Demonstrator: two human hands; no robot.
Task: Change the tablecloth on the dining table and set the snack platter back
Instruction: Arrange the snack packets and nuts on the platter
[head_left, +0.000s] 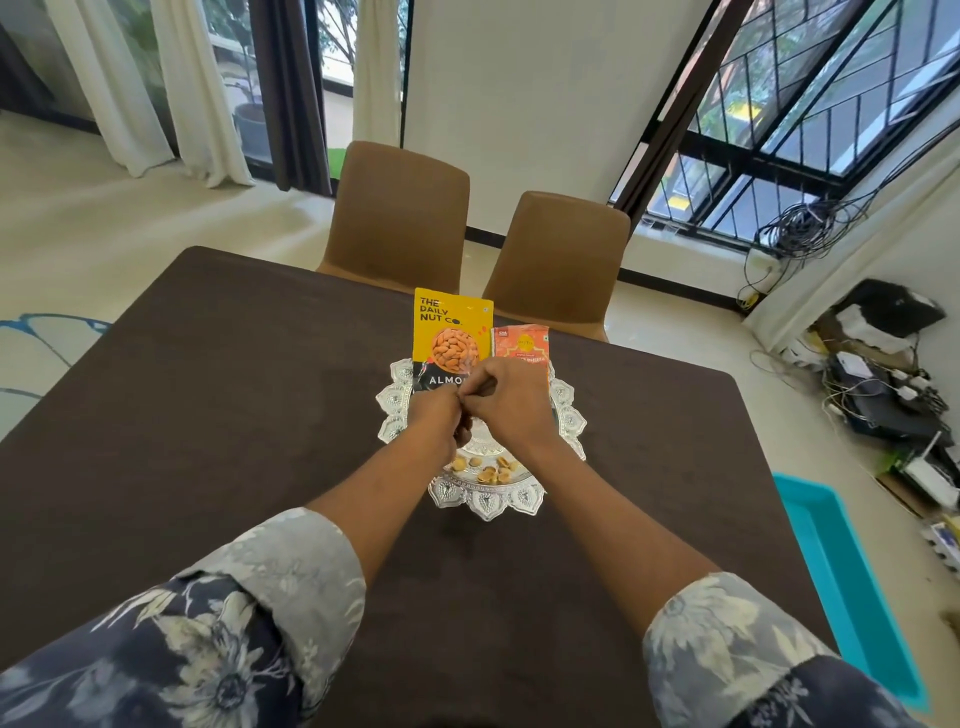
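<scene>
Platter (488, 506) — beneath left grip (441, 415), right grip (506, 400)

Bright, even daylight from windows (810, 119) ahead and right, sharp focus, strong wide-angle bending toward the edges.

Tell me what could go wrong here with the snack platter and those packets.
1. The almond pouch and orange packet stand upright at the far side of the platter, right behind the left hand and right hand. A nudge could tip them over.
2. Loose nuts lie by the near rim. Tilting or sliding the platter might roll them onto the dark tablecloth.
</scene>
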